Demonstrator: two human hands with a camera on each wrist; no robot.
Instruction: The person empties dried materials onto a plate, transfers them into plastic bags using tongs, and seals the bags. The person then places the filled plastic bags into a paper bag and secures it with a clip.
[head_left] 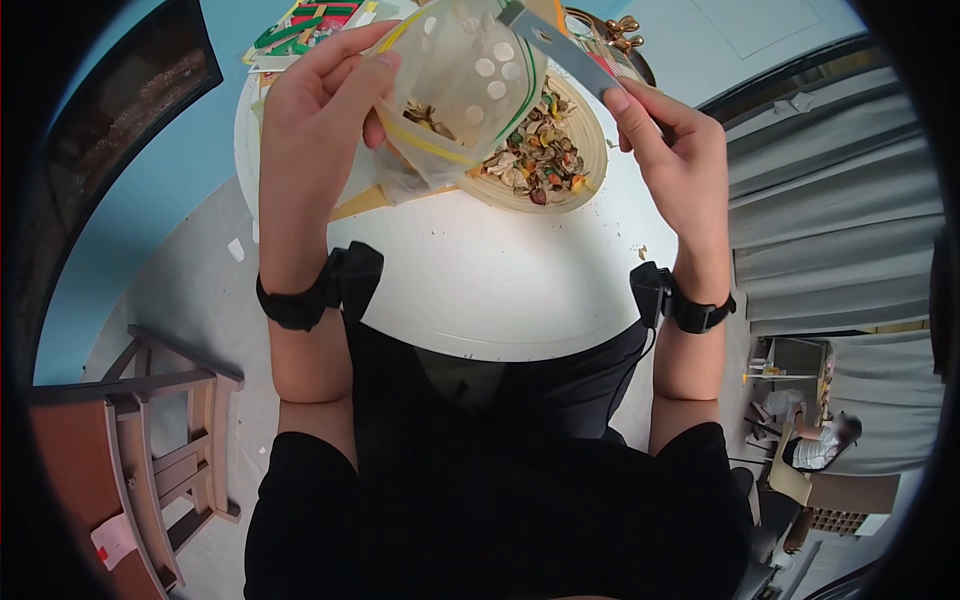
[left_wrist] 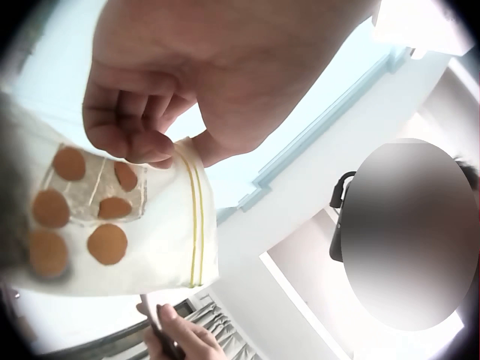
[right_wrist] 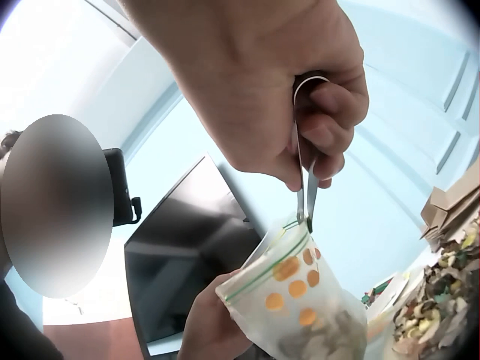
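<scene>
The left hand (head_left: pixel 335 100) pinches one side of the bag's yellow-lined mouth between thumb and fingers, closed with only the thin film between them. The right hand (head_left: pixel 665 145) grips metal tongs (head_left: pixel 568 55), fingers curled round the bent strip; the tongs' arms stand close together, their tips at the green-lined edge of the mouth, though whether they nip the film I cannot tell.

The bag (head_left: pixel 480 60) hangs tilted between the hands, milky and see-through, with round dots on its side and its mouth parted; dried slices (head_left: pixel 430 118) lie inside. Just beside and partly behind it, a round plate (head_left: pixel 598 165) bears a heap of mixed dried pieces (head_left: pixel 545 150), brown, cream, green and orange. In the head view the bag hides the plate's near-left part.

Beyond the bag are green and red items (head_left: pixel 305 32) on the left and shiny brown knobs (head_left: pixel 624 35) on the right. All this is at the far side of a white table (head_left: pixel 490 265), with crumbs scattered on it. Around the room are a wooden chair (head_left: pixel 190 450), grey curtains (head_left: pixel 840 200), a dark screen (right_wrist: pixel 191 247) and a seated person (head_left: pixel 820 445)
</scene>
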